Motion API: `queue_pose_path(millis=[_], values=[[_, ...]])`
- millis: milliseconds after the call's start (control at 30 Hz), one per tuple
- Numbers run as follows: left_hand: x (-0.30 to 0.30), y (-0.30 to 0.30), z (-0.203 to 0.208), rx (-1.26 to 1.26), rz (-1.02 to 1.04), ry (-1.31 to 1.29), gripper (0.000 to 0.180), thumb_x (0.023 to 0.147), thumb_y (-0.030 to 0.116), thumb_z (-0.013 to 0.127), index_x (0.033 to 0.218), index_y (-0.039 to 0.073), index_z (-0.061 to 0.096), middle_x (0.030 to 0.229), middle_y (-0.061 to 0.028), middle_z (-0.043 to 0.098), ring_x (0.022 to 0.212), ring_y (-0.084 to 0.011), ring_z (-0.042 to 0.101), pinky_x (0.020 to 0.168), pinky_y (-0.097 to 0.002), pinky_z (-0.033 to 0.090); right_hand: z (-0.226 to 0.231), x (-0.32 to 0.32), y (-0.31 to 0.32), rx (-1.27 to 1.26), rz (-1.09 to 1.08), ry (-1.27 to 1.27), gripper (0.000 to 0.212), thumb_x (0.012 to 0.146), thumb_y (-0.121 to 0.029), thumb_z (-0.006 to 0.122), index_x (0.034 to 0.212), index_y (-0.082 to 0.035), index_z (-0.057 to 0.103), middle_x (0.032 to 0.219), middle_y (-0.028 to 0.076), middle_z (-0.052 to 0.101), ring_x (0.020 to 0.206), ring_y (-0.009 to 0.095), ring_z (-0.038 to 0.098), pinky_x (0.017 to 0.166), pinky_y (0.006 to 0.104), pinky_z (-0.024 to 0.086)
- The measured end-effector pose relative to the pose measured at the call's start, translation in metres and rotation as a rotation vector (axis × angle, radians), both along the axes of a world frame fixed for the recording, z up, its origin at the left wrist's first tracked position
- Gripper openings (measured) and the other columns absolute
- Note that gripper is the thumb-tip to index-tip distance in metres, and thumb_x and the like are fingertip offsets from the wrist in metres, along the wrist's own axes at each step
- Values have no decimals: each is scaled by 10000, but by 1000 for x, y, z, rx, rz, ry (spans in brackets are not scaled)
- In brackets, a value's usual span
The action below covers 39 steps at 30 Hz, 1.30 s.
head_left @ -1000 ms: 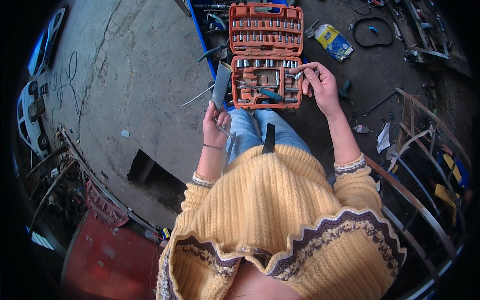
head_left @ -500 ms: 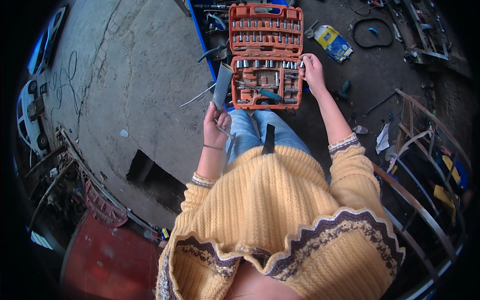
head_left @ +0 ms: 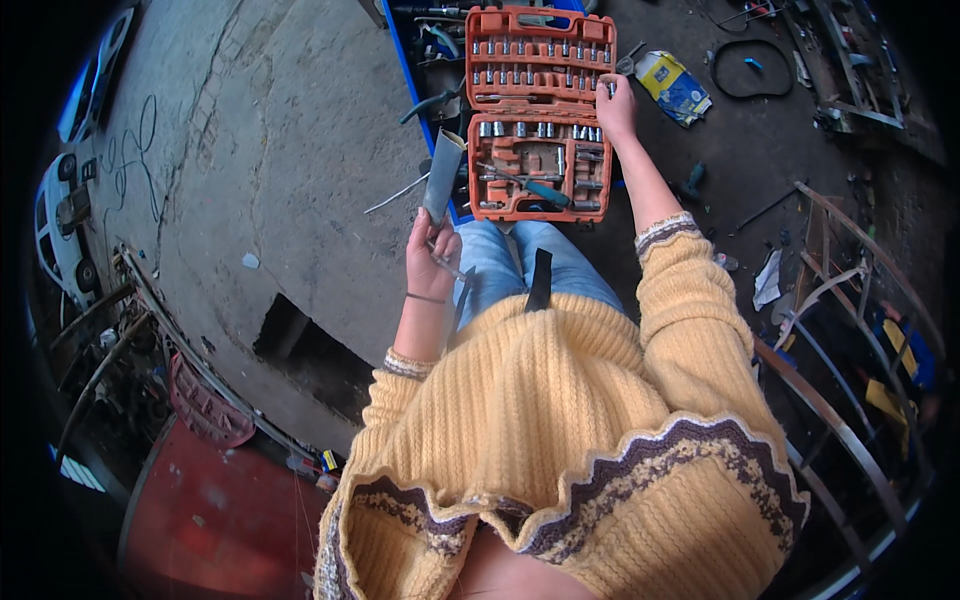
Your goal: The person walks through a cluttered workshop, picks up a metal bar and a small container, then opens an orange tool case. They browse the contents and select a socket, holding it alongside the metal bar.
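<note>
An orange socket set case lies unfolded in front of my legs, with several silver sockets in both halves. My right hand is at the right edge of its far half, fingers pinched round a small metal socket. Across the near half lies a screwdriver with a teal handle. My left hand, left of the case, is wrapped round a grey, open-ended flat tube that points away from me. A thin metal rod also shows at this hand; its other end is hidden.
Beneath the case is a blue tray with tools, including pliers. A yellow and blue bag and a black belt loop lie at the far right. Metal frames stand at the right; a dark floor pit is at the left.
My right hand has moved away from me, from the near half's top right corner to the far half's right edge. My left hand still grips the tube. The view has shifted slightly.
</note>
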<state>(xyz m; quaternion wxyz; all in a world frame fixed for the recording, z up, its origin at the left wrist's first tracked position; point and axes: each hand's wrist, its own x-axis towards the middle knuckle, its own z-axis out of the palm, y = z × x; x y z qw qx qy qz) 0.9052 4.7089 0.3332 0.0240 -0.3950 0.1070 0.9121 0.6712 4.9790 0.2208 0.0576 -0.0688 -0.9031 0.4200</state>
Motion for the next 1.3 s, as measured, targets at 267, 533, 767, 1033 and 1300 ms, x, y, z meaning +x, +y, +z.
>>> queue_pose_path(millis=[267,533,767,1033,1300], values=[[-2,2,-4,11,17,-1,331,927,258,563,700,51,439,721,-77,510,446,-74,309,432,-219,283,-1,-8,-5,48,-34,-127,220,846,-296,602,943,-99,612,894,144,662,880,352,617,751,413,490],[-4,2,-4,30,6,-17,339,930,262,558,691,57,433,693,-58,479,449,-74,302,430,-222,280,-10,0,-3,-284,-59,-6,187,870,-200,615,876,-44,510,765,96,623,719,222,620,652,333,479],[-5,5,-1,29,11,-22,323,938,259,542,706,58,442,682,-41,460,449,-73,303,437,-223,279,19,18,-8,-890,-152,-187,109,925,-132,550,891,-48,489,741,-5,524,686,65,475,656,214,408],[-19,21,-8,-1,-37,-56,268,942,285,530,779,75,498,643,16,443,436,-67,340,417,-213,307,137,132,-80,-619,702,-400,107,907,-120,563,897,-25,514,765,22,562,701,81,560,637,254,457],[-32,48,-19,172,-165,51,300,945,360,489,869,90,595,810,-45,625,739,-174,587,690,-319,484,162,167,-116,-199,704,-275,182,849,-204,589,921,-64,498,712,156,617,672,360,614,560,453,467]])
